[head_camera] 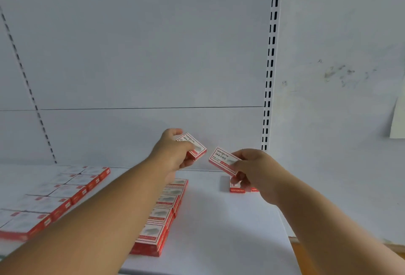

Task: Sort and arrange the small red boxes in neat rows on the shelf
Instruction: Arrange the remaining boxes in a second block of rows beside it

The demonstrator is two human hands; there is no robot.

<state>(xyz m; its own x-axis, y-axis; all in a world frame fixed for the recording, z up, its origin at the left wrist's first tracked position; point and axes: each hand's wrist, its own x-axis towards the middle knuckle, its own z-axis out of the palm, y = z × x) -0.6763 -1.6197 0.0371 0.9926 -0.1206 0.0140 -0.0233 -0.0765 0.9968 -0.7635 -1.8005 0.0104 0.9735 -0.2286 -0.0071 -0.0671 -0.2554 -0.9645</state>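
My left hand [173, 152] grips a small red-and-white box [194, 146] above the back of the white shelf [208, 220]. My right hand [252, 169] pinches a second box [221, 160], tilted, just to the right of the first. The two held boxes are apart. Under my right hand, two boxes [237, 188] lie on the shelf, partly hidden. A stacked row of boxes [162, 213] runs from back to front beneath my left forearm. Further rows of boxes [50, 202] fill the left part of the shelf.
The white back panel [142, 55] rises behind the shelf, with a slotted upright [270, 66] at its right side. A plain wall [339, 77] lies right of the upright. Bare shelf surface lies between the stacked row and the two boxes.
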